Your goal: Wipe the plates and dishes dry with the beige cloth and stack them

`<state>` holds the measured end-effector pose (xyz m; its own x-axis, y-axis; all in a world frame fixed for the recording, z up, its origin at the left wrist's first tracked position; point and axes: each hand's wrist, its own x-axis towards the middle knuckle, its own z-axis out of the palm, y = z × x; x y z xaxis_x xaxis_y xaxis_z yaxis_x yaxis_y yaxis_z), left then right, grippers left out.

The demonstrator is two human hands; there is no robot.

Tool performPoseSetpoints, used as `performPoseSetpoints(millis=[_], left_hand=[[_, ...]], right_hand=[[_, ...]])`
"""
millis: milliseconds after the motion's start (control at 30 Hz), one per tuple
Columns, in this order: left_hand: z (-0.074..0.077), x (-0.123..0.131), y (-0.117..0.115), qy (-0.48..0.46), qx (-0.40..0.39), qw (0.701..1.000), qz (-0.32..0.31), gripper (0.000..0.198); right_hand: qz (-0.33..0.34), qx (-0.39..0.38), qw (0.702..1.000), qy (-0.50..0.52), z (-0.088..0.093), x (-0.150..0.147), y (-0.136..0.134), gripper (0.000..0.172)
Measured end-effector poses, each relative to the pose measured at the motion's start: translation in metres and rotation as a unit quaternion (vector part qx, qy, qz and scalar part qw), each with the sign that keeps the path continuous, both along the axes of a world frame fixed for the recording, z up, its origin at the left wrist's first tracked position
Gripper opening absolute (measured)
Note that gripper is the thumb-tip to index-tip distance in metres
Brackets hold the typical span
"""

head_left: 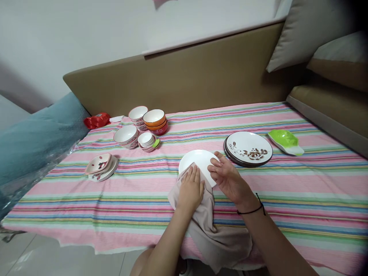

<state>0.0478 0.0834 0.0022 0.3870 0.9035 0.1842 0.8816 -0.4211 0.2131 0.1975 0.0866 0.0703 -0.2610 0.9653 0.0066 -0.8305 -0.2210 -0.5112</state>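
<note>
White plate (200,161): round, partly under towel (203,222)
Left hand (191,188): flat on towel, unclenched
Right hand (225,174): at rim facing sheet's (132,191) right edge, grip unclear

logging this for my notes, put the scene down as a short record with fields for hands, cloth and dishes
left hand: flat on cloth, over plate
right hand: fingers loosely curled, by plate's right side; contact unclear
cloth: partly on plate, rest draped toward the person
plate: white, on a striped tablecloth
further left: stacked bowls
right: patterned plates, stacked; green dish
</note>
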Motion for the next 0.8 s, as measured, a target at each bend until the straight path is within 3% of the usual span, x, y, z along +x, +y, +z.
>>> performPoseSetpoints(millis=[633, 700, 800], left_hand=[[-0.001, 0.001, 0.000, -0.007, 0.008, 1.000, 0.006, 0.043], [-0.002, 0.001, 0.001, -0.009, 0.008, 1.000, 0.004, 0.043], [-0.002, 0.001, 0.001, -0.005, -0.001, 1.000, 0.005, 0.045]], right_hand=[[0.035, 0.029, 0.999, -0.016, 0.009, 0.002, -0.010, 0.052], [0.030, 0.036, 0.999, -0.017, 0.006, 0.001, -0.009, 0.046], [0.015, 0.037, 0.998, -0.055, 0.002, 0.000, -0.005, 0.025]])
